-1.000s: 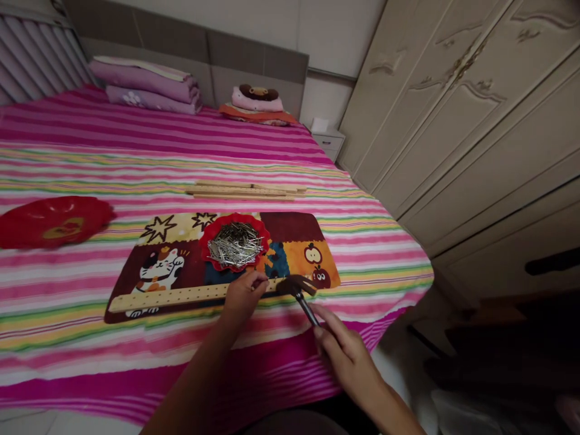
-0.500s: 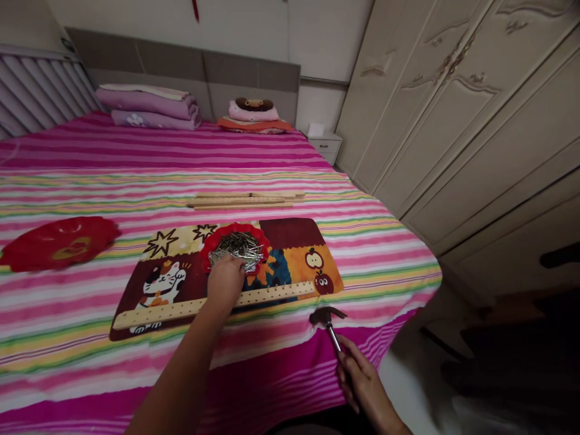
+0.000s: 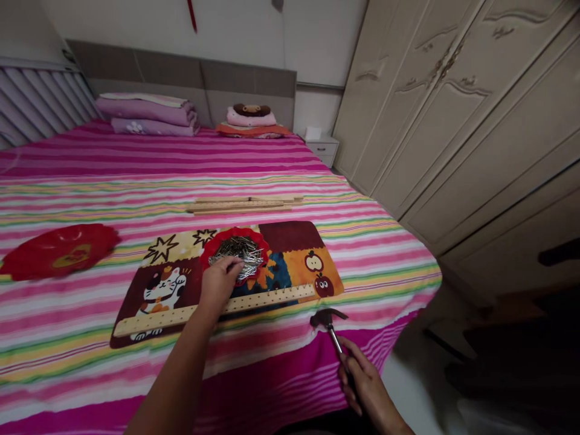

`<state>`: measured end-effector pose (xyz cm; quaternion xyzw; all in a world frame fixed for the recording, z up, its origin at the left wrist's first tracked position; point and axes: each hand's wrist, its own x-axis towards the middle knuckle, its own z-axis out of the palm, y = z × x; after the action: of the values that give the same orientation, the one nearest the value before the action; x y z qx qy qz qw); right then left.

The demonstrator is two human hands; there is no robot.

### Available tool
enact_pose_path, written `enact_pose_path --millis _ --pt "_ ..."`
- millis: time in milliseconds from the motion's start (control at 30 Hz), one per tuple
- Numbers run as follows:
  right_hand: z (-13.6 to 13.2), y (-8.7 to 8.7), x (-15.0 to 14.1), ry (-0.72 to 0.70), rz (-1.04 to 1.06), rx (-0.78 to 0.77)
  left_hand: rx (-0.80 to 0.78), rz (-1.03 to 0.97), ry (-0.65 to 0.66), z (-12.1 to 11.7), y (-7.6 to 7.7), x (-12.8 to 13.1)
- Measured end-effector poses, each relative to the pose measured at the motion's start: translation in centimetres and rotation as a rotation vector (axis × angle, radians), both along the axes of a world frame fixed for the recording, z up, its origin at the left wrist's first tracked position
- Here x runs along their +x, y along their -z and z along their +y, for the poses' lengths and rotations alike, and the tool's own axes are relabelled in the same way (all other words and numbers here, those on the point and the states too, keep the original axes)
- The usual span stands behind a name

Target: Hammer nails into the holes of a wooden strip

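My left hand (image 3: 221,279) is at the near side of a red scalloped bowl (image 3: 209,249) heaped with metal nails (image 3: 247,249). Its fingers are pinched together over the nails; whatever is between them is too small to make out. Just below the bowl, under my left forearm, a long wooden strip (image 3: 260,299) with a row of holes or nail heads lies across a patterned mat (image 3: 294,232). A few nails stand up near the strip's right end. My right hand (image 3: 365,379) is closed around the handle of a claw hammer (image 3: 328,316), its head over the striped bedspread.
More wooden strips (image 3: 244,205) lie behind the mat. A red scalloped tray (image 3: 58,251) is at the left. Folded bedding (image 3: 147,115) and pillows (image 3: 252,121) rest by the headboard. A wardrobe (image 3: 421,115) stands along the right, beyond the bed's edge.
My left hand has shifted slightly left within the bowl, its fingers still pinched at the nails. The hammer and my right hand stay nearly in place. The view has tilted up a little.
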<state>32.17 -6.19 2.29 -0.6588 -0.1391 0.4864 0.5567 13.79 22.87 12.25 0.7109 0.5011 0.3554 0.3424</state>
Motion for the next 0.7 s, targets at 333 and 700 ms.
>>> enact_pose_path --millis 333,700 --pt "0.4 -1.4 -0.2 0.001 0.001 -0.010 -0.552 -0.442 0.053 -2.9 -2.2 -0.7" --pt "0.4 -2.0 -0.4 0.008 0.009 -0.004 -0.460 -0.213 0.111 -4.7 1.3 0.2"
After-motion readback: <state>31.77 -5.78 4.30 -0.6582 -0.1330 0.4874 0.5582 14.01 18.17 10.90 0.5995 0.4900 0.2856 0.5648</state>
